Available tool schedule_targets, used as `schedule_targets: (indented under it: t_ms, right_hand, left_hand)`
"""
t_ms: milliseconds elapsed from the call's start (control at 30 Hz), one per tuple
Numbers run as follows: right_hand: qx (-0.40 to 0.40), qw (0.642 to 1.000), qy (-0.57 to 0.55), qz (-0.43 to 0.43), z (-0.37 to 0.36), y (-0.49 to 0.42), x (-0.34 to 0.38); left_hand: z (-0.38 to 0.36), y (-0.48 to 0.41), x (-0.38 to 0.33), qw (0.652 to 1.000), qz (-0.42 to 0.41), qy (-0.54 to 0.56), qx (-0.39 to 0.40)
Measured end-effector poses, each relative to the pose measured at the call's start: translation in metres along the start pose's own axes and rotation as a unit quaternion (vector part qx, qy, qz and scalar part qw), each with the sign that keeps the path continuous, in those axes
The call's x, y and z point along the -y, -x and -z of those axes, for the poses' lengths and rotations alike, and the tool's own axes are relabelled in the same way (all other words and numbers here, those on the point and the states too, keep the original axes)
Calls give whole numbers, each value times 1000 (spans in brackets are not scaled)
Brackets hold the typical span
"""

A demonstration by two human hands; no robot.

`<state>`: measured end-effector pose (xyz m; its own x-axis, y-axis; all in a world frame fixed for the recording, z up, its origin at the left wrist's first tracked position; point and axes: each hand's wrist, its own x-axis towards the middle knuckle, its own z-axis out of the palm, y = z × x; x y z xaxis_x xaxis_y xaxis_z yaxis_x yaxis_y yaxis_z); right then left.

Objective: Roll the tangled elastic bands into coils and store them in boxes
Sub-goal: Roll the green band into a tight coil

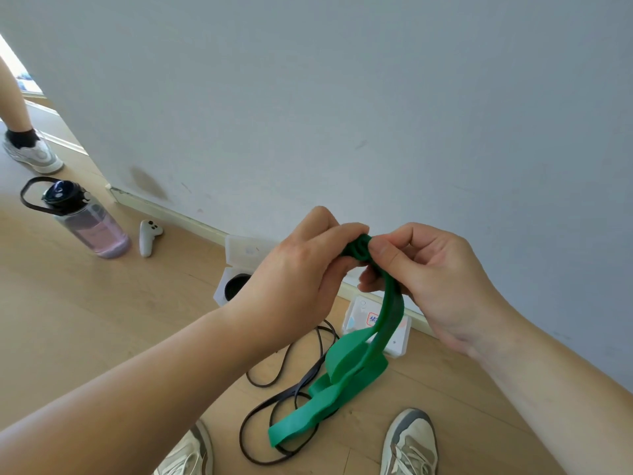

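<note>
A person standing on a pale wooden floor [102, 320] rolled a green elastic band [346, 358] at chest height in front of a grey-white wall [342, 97]. The left hand [301, 269] gripped the small, tight coil [359, 250] at the band's upper end, fingers curled over it. The right hand [428, 279] pinched the same coil from the other side between thumb and bent fingers, with the band running down under its palm.

The unrolled length hung from the hands to the floor, where it lay in loose folds between the person's two grey-and-cream trainers [411, 443]. It lay across a thin black elastic band [291, 389] sprawled in tangled loops.

By the skirting board sat an open white box [219, 293] holding a dark coil, its lid [246, 250] raised toward the wall. Near it, a second white box [397, 341] lay closed behind the hanging band. Its lid carried a label with red writing, mostly hidden by the band and too small to read.

Well to the left stood a clear water bottle [89, 228] with a dark cap and carry strap, holding a pinkish liquid. A white handheld controller [148, 236] lay just beside it. At the far left edge, another person's foot [32, 150] in a black sock and white trainer stood on the floor.
</note>
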<state>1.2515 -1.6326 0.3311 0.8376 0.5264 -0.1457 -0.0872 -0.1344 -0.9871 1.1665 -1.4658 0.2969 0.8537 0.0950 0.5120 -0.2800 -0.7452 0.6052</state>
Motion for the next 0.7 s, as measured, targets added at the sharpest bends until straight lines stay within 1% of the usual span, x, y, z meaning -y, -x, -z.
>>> schedule_targets:
  t_ms: [200, 400, 467, 567, 700]
  right_hand:
    - [20, 999, -42, -27, -10, 3, -1]
    - [29, 998, -36, -46, -10, 2, -2]
    - [9, 1000, -16, -24, -6, 1, -1]
    - [-31, 999, -4, 36, -1, 0, 2]
    - [10, 995, -90, 51, -6, 1, 3]
  left_hand:
    - [-2, 0, 0, 998, 3, -49, -25]
    - [4, 0, -1, 998, 25, -47, -37]
    - [5, -1, -2, 997, 27, -50, -47]
    - [6, -6, -7, 995, 4, -69, -70]
    - [11, -9, -11, 990, -9, -65, -123]
